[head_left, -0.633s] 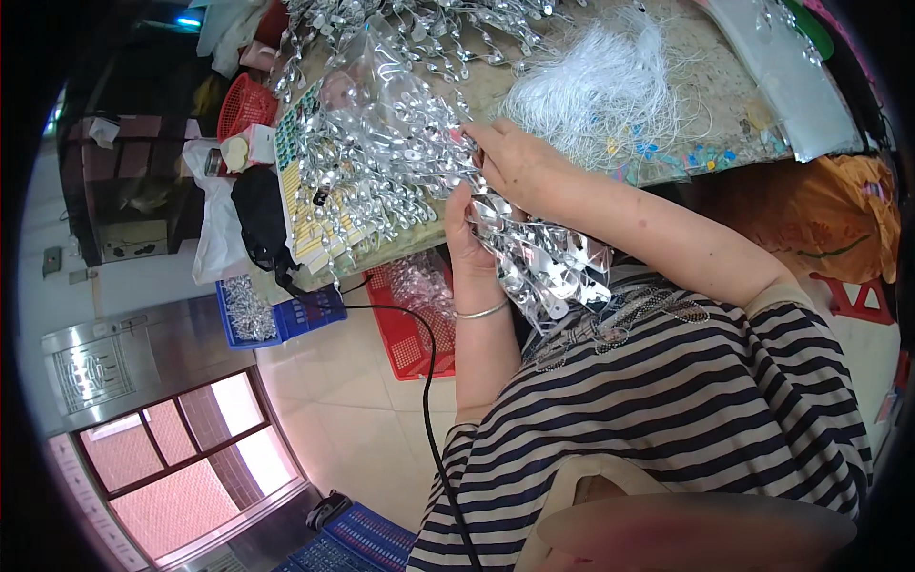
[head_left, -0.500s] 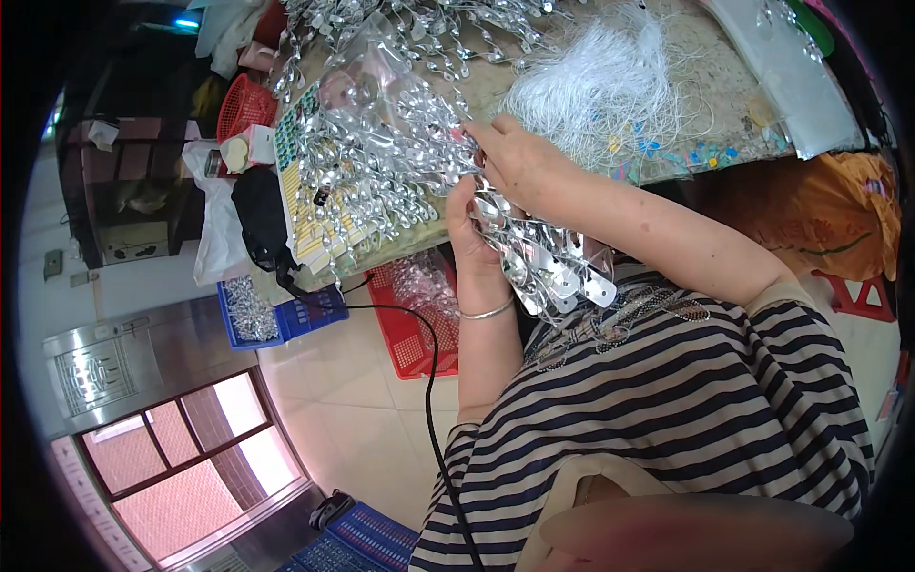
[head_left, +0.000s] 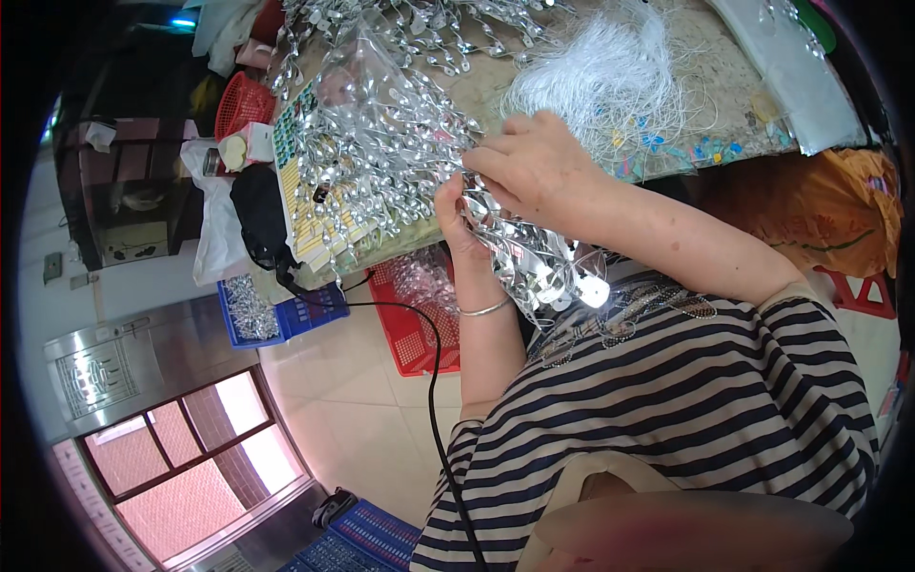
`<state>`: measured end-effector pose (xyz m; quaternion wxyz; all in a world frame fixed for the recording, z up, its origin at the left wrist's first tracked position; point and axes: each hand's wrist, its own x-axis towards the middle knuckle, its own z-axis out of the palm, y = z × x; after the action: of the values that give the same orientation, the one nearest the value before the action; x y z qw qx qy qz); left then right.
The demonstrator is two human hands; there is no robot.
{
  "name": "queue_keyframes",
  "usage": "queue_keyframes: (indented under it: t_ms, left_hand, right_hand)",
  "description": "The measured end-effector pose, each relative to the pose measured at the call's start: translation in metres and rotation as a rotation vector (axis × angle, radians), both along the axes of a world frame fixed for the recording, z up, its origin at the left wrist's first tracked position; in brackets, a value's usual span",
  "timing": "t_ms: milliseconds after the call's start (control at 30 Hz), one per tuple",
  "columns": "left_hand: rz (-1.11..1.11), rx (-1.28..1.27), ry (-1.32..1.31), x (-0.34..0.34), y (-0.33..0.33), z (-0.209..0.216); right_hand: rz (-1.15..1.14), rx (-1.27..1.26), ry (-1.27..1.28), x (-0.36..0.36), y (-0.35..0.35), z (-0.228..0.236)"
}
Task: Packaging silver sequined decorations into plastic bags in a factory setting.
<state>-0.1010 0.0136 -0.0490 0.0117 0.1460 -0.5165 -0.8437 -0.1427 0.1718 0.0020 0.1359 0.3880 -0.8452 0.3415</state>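
A bunch of shiny silver twisted metal pieces (head_left: 543, 262) hangs from my left hand (head_left: 462, 217), which is closed around its upper end with the thumb raised. My right hand (head_left: 534, 162) is just above and to the right, its thumb and forefinger pinched together near the top of the bunch. What the pinch holds, if anything, is too small to make out. Beyond my left hand lies a pile of similar silver twisted pieces (head_left: 381, 195), partly under a clear plastic bag (head_left: 367, 71).
White thread (head_left: 600, 81) is heaped on the worktable (head_left: 486, 91), with colourful scraps by its edge. A red basket (head_left: 246, 105) stands at the left. Below are a red crate (head_left: 405, 334) and a blue crate (head_left: 276, 329). A black cable (head_left: 436, 381) crosses in front; an orange bag (head_left: 820, 214) lies right.
My right hand has shifted slightly right and its fingers have curled in more. The hanging silver bunch has swung and bunched closer together. My left hand stays nearly in place.
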Motion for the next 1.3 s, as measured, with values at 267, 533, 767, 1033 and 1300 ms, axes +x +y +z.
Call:
queue_keyframes:
  t_ms: [267, 533, 767, 1033, 1300]
  left_hand:
    - [-0.334, 0.732, 0.204, -0.004, 0.01, -0.016]
    - [-0.409, 0.855, 0.349, -0.003, 0.005, -0.028]
    - [-0.425, 0.895, 0.346, -0.002, 0.001, -0.029]
    - [-0.431, 0.923, 0.349, 0.0, 0.001, -0.03]
    - [-0.421, 0.85, 0.325, 0.0, 0.005, -0.022]
  right_hand:
    - [0.055, -0.375, -0.671, -0.054, -0.01, -0.024]
    - [0.284, -0.299, -0.827, -0.068, -0.026, -0.016]
    - [0.126, -0.244, -0.022, -0.072, -0.041, -0.034]
    - [0.236, -0.247, -0.472, -0.08, -0.041, -0.018]
    - [0.213, -0.308, -0.748, -0.077, -0.031, -0.004]
